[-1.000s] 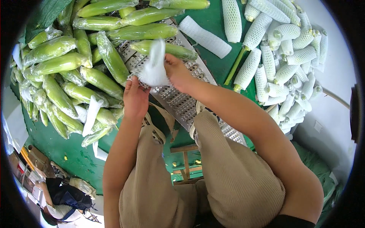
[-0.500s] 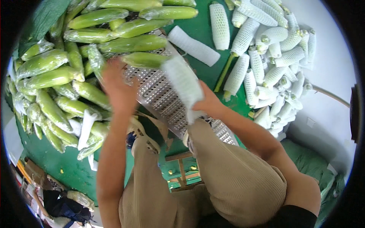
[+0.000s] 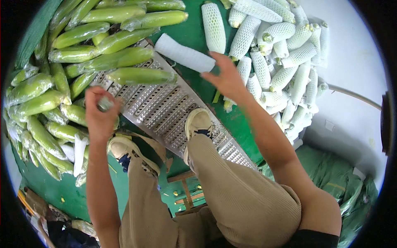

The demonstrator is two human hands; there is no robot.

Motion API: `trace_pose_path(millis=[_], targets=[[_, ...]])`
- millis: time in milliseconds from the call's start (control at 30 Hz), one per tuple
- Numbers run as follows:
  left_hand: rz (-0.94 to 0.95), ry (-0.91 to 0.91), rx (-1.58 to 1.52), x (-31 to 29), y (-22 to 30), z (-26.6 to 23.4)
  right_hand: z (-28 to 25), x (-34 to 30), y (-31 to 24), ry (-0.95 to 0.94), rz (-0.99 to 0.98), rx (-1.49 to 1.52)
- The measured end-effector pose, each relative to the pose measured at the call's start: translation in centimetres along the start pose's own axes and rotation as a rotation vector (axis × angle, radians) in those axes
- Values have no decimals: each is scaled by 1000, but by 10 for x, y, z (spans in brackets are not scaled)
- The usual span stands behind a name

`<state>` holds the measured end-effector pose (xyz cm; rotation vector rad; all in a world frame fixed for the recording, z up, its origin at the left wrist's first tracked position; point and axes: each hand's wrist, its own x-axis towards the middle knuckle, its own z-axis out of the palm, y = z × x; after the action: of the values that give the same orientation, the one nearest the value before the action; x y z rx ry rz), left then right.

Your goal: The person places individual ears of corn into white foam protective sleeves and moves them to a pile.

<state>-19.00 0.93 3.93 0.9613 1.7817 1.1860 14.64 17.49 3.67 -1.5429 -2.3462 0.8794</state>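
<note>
My left hand [image 3: 102, 112] is curled round a small, pale, glossy bit too covered to identify, beside the heap of film-wrapped corn ears [image 3: 37, 89]. An unsleeved green corn ear [image 3: 142, 76] lies across the perforated metal plate [image 3: 165, 105], between my hands. To the right, my right hand [image 3: 228, 78] has its thumb and fingers apart around the near end of an empty white foam net sleeve [image 3: 184, 51]. Whether it touches the sleeve, I cannot tell. Just beyond that hand is a corn ear in a foam net [image 3: 214, 29].
A large pile of foam-netted corn ears [image 3: 285, 45] fills the right side against a pale wall [image 3: 347, 66]. My shoes [image 3: 134, 155] stand by and on the metal plate. Green bags [image 3: 331, 173] lie at lower right, and a wooden frame [image 3: 187, 192] is between my legs.
My right hand has let go of the blurred foam sleeve it held and reached up to the loose sleeve. My left hand has shifted left and downward. The whole view has shifted too.
</note>
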Motion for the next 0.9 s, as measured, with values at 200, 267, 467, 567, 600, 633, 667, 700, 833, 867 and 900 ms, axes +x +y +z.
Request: trace_pose_path(millis=[200,267,467,567,600,633,667,700,833,867,900], targets=[[447,-204,31,-53,54,36,51,23,46,148,-53,-165],[418,-194,-43,-56,39,38,42,15,31,238,-141,114],[-28,-59,-188,-42,47,41,42,-36,-103,90,-830,551],[125,-174,-237,-39,48,48,60,-44,-146,43,-729,642],[93,-170,-251,-42,42,47,62,-49,-151,17,-732,645],[61,-168,-266,-45,37,45,64,-54,-156,-8,-734,648],[8,-170,-336,-45,44,42,66,-59,-156,1,-768,651],[10,-169,-333,-46,42,38,64,-62,-153,3,-770,654],[218,-102,-175,-55,33,31,48,-64,-141,-242,-850,594],[228,-105,-176,-54,30,30,44,-64,-140,-247,-610,795],[239,-107,-177,-52,26,28,40,-64,-142,-246,-363,985]])
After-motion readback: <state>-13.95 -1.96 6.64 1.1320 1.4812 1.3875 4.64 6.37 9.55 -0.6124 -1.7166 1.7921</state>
